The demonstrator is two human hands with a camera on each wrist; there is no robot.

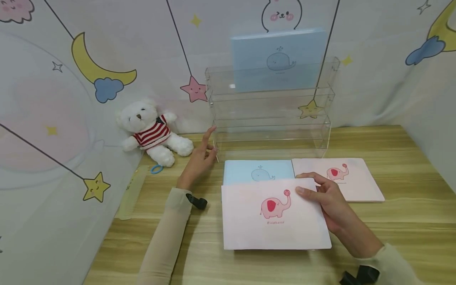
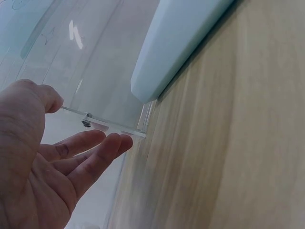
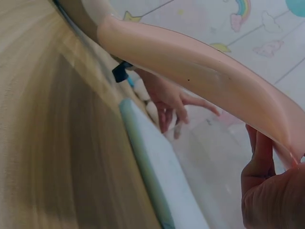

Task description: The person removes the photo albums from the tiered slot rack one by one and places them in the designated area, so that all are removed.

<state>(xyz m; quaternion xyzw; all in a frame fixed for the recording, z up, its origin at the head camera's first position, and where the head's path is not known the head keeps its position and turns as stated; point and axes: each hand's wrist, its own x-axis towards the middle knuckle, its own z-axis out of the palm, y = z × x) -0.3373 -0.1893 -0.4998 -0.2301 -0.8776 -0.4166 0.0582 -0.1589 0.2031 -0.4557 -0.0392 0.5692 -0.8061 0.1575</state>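
Note:
My right hand [image 1: 333, 202] pinches a pink book [image 1: 246, 221] with an elephant on its cover by the upper right edge. Raised above the table, the book partly covers a blue whale book [image 1: 236, 170]. In the right wrist view its pink side [image 3: 200, 76] bows in a curve. My left hand [image 1: 201, 160] is at the left side of a clear acrylic rack [image 1: 263, 132], its fingers extended and fingertips right at the side panel. Close up in the left wrist view, the fingers [image 2: 90, 164] meet the panel's edge beside a small screw.
Another blue whale book [image 1: 249, 59] stands on the rack's top tier. A second pink elephant book [image 1: 363, 186] lies on the table at right. Left of the rack sit a white teddy bear [image 1: 153, 134], a blue ring [image 1: 156, 169] and a pale yellow comb [image 1: 132, 198].

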